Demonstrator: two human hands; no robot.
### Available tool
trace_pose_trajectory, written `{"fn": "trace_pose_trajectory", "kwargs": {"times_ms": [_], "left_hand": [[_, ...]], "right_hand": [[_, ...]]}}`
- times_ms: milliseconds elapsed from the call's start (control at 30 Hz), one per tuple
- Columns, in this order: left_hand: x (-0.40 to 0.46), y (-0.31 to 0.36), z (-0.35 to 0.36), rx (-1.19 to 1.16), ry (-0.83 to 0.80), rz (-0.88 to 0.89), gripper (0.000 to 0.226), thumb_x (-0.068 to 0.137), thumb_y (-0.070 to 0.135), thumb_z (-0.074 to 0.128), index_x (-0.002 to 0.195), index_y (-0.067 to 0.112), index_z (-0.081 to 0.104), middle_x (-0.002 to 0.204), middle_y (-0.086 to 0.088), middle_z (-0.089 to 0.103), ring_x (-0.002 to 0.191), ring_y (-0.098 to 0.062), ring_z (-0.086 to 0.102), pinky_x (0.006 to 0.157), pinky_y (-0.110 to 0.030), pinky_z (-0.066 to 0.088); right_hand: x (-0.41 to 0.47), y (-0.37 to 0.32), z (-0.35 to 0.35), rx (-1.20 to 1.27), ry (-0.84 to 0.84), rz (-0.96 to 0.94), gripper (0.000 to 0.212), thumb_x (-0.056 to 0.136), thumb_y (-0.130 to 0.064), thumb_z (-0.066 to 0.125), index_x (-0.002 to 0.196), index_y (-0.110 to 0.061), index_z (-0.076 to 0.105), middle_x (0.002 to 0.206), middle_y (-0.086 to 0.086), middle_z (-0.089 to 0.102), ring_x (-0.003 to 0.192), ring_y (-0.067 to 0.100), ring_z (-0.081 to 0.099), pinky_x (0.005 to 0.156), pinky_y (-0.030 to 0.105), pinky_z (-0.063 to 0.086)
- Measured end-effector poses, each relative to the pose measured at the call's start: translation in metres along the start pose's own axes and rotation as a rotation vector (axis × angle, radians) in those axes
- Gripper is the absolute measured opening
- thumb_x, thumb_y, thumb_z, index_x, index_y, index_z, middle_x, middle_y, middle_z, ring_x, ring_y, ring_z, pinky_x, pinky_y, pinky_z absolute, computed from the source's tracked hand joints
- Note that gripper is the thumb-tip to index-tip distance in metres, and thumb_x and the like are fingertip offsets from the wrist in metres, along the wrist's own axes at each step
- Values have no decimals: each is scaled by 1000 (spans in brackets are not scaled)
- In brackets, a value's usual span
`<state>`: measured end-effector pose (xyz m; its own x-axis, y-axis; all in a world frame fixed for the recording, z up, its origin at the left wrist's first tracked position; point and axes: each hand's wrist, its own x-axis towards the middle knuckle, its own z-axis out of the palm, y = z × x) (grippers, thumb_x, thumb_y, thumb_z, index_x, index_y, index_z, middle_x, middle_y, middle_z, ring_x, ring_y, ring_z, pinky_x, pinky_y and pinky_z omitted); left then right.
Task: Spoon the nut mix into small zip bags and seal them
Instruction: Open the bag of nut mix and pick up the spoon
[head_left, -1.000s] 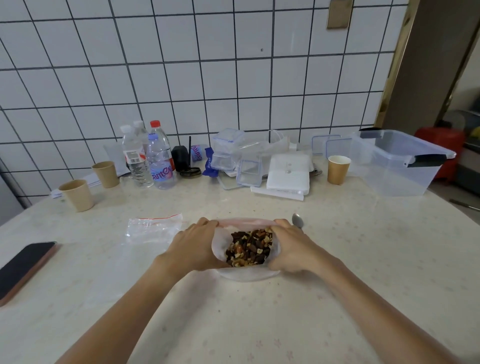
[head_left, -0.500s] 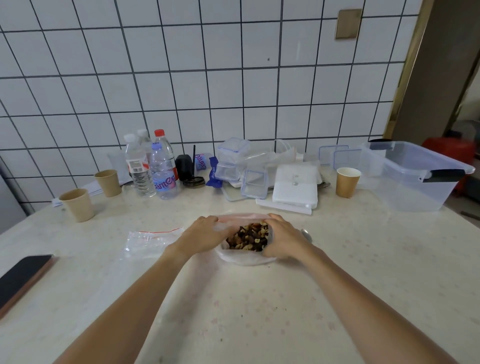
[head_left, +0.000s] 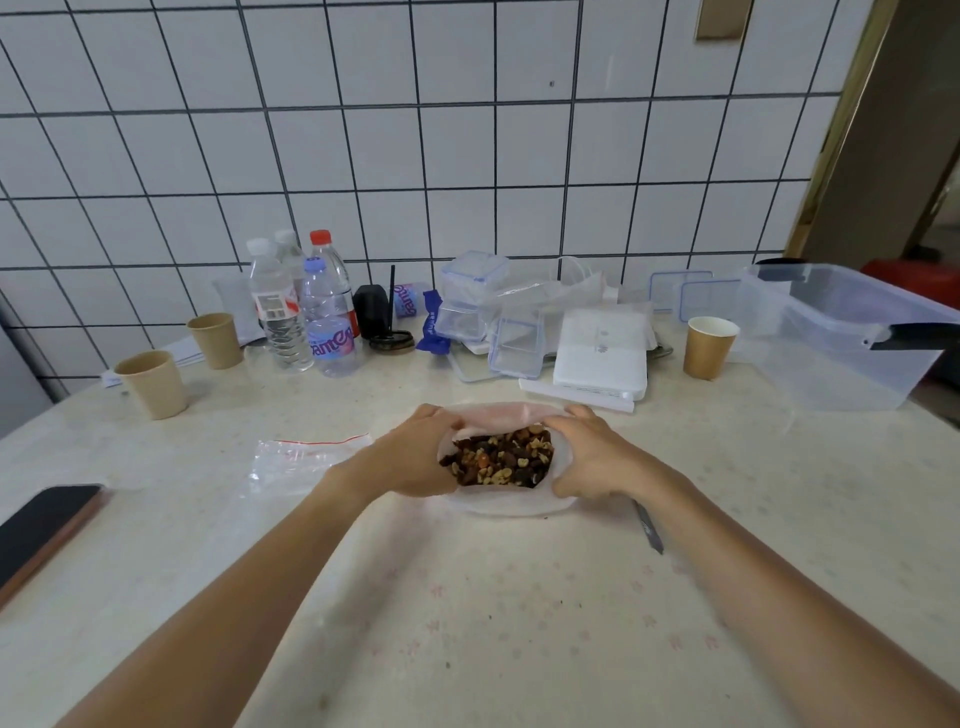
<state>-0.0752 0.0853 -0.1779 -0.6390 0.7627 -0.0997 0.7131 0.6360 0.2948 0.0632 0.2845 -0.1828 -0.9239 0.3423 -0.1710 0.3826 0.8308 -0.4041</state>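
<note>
Both hands, left hand (head_left: 415, 457) & right hand (head_left: 587, 457), grip the nut mix bag (head_left: 498, 460) mouth wide; spoon (head_left: 647, 525) lies just right of the right wrist, handle twd the person, so right hand's nearer.

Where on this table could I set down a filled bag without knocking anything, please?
Bare tabletop lies between the forearms, nearer than the nut bag. More lies right of the spoon, nearer than the bin. Left, there is a gap between the zip bag and the phone. The back by the wall, around the bottles and boxes, is crowded.
</note>
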Motion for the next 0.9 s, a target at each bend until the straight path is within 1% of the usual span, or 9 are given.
{"fn": "trace_pose_trajectory", "kwargs": {"times_ms": [67, 133, 200, 300, 433, 600, 733, 833, 900], "left_hand": [[2, -1, -3, -38, -71, 9, 87, 84, 26, 83, 155, 26, 34, 159, 0, 31, 141, -21, 39, 114, -34, 39], [4, -1, 0, -74, -77, 24, 90, 82, 34, 85, 156, 29, 34, 159, 1, 31, 142, -20, 37, 116, -35, 37], [7, 0, 6, -51, -50, 15, 98, 76, 43, 89, 156, 30, 34, 156, 2, 34, 140, -20, 39, 118, -38, 38], [13, -2, 10, 31, -31, -10, 115, 64, 56, 92, 157, 30, 30, 154, 3, 35, 138, -21, 40, 116, -46, 40], [23, -6, 8, 154, -59, -35, 123, 61, 69, 87, 160, 33, 23, 158, 1, 30, 142, -26, 34, 117, -49, 36], [32, -15, 8, 176, -77, -69, 119, 64, 78, 79, 160, 41, 20, 158, 0, 31, 143, -29, 32, 117, -51, 33], [26, -17, 11, 116, -16, -48, 114, 66, 74, 81, 159, 38, 24, 159, 0, 33, 143, -26, 33, 117, -49, 33], [11, -17, 13, 10, 94, -18, 102, 70, 67, 83, 155, 36, 35, 164, 2, 27, 149, -24, 28, 121, -49, 30], [-3, -19, 13, -130, 207, -4, 87, 73, 60, 84, 147, 36, 46, 162, 3, 32, 148, -21, 31, 120, -46, 30]], "right_hand": [[-1, -1, -1, 36, 1, -40, 92, 82, -11, 73, 160, -36, 31, 172, -2, 1, 159, 25, 9, 123, 46, 31], [-1, -2, -1, 45, 5, -63, 93, 81, -16, 76, 159, -37, 32, 172, -4, -1, 159, 23, 6, 124, 46, 28], [0, -3, 1, -32, 22, -69, 98, 77, -22, 81, 160, -30, 30, 170, -4, 7, 157, 23, 13, 123, 45, 29], [5, -3, 3, -150, -4, -52, 103, 73, -29, 84, 158, -21, 27, 162, -2, 23, 149, 25, 30, 116, 42, 39], [16, -4, -3, -130, -140, 17, 102, 77, -26, 84, 159, -16, 23, 158, -1, 25, 137, 27, 42, 103, 36, 46], [25, -6, -5, -49, -193, 40, 100, 73, -29, 87, 155, -20, 31, 153, 0, 33, 135, 27, 47, 112, 43, 45], [20, -1, 2, 55, -67, -1, 95, 69, -22, 88, 151, -19, 41, 149, 2, 40, 133, 26, 48, 111, 40, 46], [5, 8, 4, 183, 69, -79, 90, 74, -21, 89, 152, -20, 44, 156, 1, 34, 146, 22, 37, 111, 25, 32], [-11, 14, 7, 247, 214, -146, 74, 80, -22, 85, 147, -20, 52, 159, 0, 33, 150, 16, 32, 108, 19, 25]]}}
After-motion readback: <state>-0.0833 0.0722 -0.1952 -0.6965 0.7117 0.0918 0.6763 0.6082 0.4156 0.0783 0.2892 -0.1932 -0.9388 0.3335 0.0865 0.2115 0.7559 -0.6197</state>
